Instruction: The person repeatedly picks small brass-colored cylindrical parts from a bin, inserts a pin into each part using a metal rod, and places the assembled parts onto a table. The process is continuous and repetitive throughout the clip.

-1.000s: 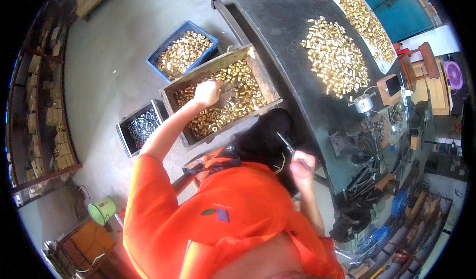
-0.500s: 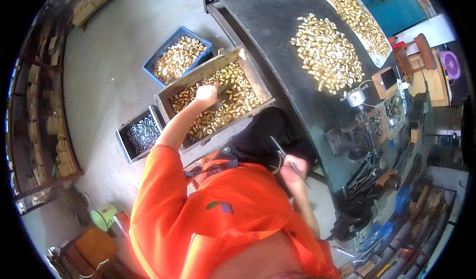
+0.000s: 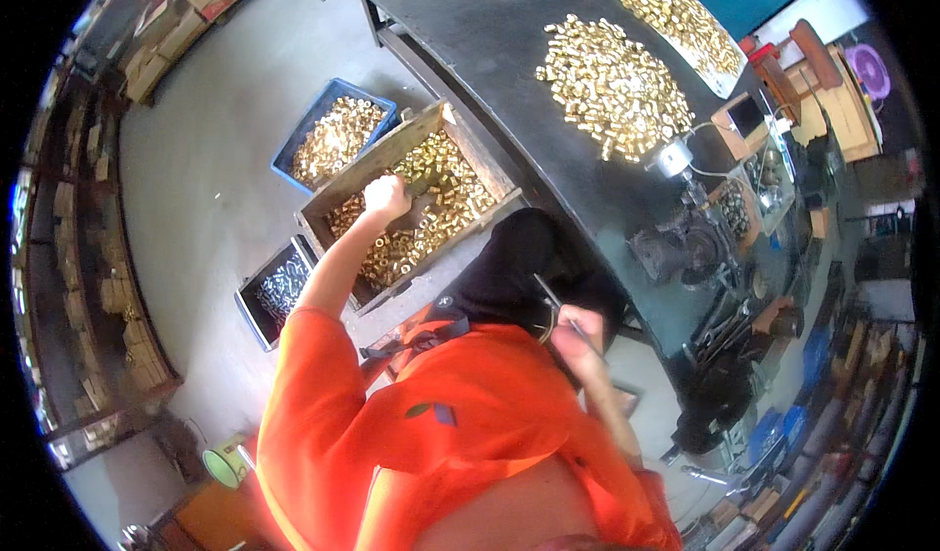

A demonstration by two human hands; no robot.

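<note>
My left hand (image 3: 387, 198) reaches down into a wooden crate (image 3: 387, 152) full of small brass fittings (image 3: 443, 213); its fingers are curled among them, but whether it grips any is hidden. My right hand (image 3: 573, 335) stays near my lap, closed on a thin metal rod (image 3: 551, 299) that points up and left. My orange sleeves cover the lower middle of the view.
A black workbench (image 3: 490, 42) carries a heap of brass fittings (image 3: 612, 86) and a small machine (image 3: 685, 242). On the floor stand a blue bin of brass parts (image 3: 338, 135) and a dark bin of silvery parts (image 3: 279, 287). Shelves line the left wall.
My left hand has stayed in the crate, shifting slightly among the fittings. My right hand with the rod has barely moved. The view has drifted a little.
</note>
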